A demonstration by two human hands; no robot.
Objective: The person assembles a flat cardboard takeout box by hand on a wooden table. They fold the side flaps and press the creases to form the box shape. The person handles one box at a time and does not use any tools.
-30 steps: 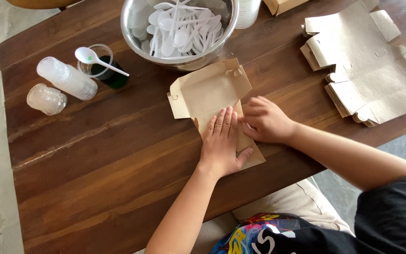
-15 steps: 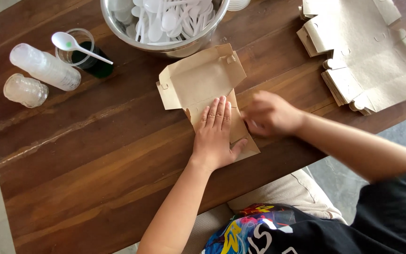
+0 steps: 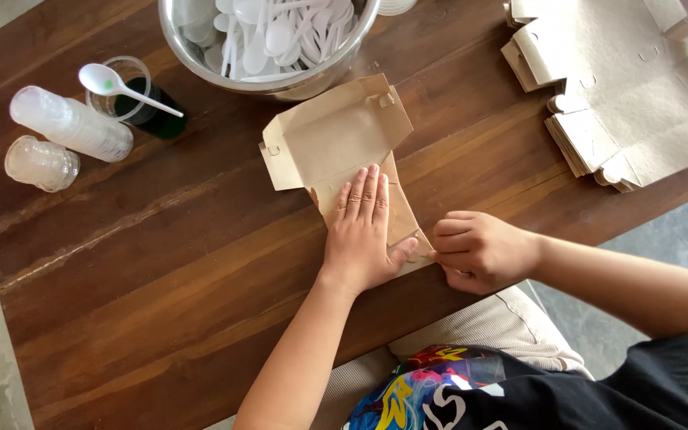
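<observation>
The left hand (image 3: 361, 231) lies flat, fingers together and outstretched, pressing on the near part of a brown card blank (image 3: 336, 143). The right hand (image 3: 479, 251) is curled just beside it, fingertips pinched on the blank's near right corner by the left thumb; whether it grips a flap or only pushes on it cannot be told. The two hands sit close, almost touching, at the near edge of the table (image 3: 121, 263).

The blank is a flat, die-cut box sheet lying skewed, its far end with raised side flaps reaching out beyond the left fingertips. To crease such a fold well, as I judge it, the flat palm should hold its weight on the panel so that the sheet does not slide, while the pinching fingers run along the scored line rather than across it.

Just past the blank's far end stands a steel bowl (image 3: 312, 76) full of white plastic spoons (image 3: 264, 32), touching or nearly touching the flaps; it leaves little room to push the sheet away. Far to the right of the right hand lies a stack of blanks (image 3: 623, 103), well apart. Far to the left of the left hand are a cup (image 3: 133, 95) of dark liquid with a spoon across it, a lying sleeve of clear lids (image 3: 69, 123) and a small clear tub (image 3: 41, 163).
</observation>
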